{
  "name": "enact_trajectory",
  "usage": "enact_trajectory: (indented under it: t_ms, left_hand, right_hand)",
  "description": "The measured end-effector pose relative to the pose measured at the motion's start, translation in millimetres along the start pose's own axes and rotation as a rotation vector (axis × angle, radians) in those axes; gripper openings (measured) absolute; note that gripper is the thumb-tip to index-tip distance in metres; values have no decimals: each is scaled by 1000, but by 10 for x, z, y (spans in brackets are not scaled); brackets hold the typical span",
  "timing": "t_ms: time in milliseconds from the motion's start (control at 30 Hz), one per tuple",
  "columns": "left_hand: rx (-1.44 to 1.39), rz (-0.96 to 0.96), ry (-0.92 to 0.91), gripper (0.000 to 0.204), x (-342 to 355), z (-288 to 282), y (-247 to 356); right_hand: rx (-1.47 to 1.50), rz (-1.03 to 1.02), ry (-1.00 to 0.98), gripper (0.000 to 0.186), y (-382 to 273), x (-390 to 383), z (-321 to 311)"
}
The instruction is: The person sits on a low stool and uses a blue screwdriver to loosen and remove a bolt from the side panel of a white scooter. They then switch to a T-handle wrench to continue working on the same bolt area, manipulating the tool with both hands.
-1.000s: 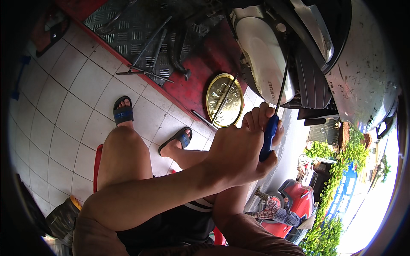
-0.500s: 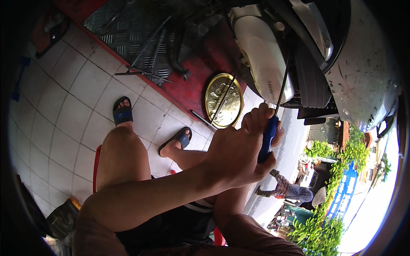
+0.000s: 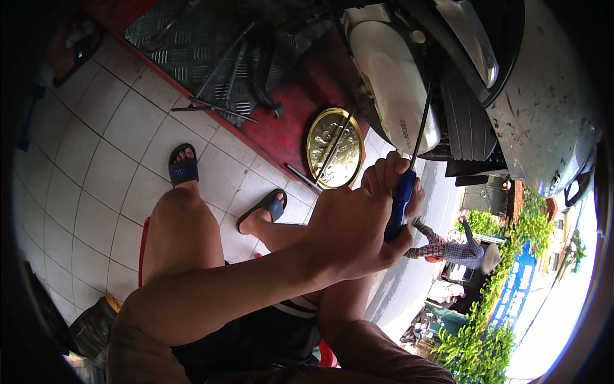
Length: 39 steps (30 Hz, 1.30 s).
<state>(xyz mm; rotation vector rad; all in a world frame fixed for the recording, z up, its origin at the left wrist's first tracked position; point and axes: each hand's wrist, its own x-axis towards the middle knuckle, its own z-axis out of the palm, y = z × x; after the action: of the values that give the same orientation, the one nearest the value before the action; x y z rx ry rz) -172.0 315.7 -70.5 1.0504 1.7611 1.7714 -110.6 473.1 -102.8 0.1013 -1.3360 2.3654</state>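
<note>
A long screwdriver with a blue handle [image 3: 400, 200] is clasped by both of my hands. My left hand [image 3: 352, 227] wraps the lower part of the handle, fingers curled round it, while my right hand [image 3: 390, 171] is closed on it from behind, nearer the shaft, and is partly hidden by the left. The thin metal shaft [image 3: 421, 131] runs up into a dark gap beside the silver housing [image 3: 387, 77] of a scooter or motorbike, next to a ribbed black part [image 3: 460, 128]. I cannot make out the tip.
A red stand [image 3: 275, 128] with tread plate carries metal rods [image 3: 217, 73] and a gold oval plate [image 3: 332, 137]. My sandalled feet rest on white tiles [image 3: 115, 166], near a red stool [image 3: 145, 243]. A passer-by [image 3: 457, 249] in checked shirt and hat is on the street at right, before greenery.
The passer-by has moved along the street, upward in the picture, and the red vehicle seen earlier has gone from view. My hands and the screwdriver have barely moved.
</note>
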Motion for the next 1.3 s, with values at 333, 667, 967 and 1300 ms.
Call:
enact_trajectory:
  t_ms: [333,667,967,1300]
  left_hand:
    - [0,8,-3,37,-4,-4,-12]
    - [-7,21,-14,32,-8,7,-24]
    - [-1,5,-46,33,10,-11,-14]
    - [-81,6,-110,35,11,-9,-13]
  right_hand:
    - [-45,6,56,37,6,2,105]
    - [-64,35,47,34,-7,25,139]
    - [-66,20,45,33,-3,38,135]
    - [-58,39,16,34,-36,47,131]
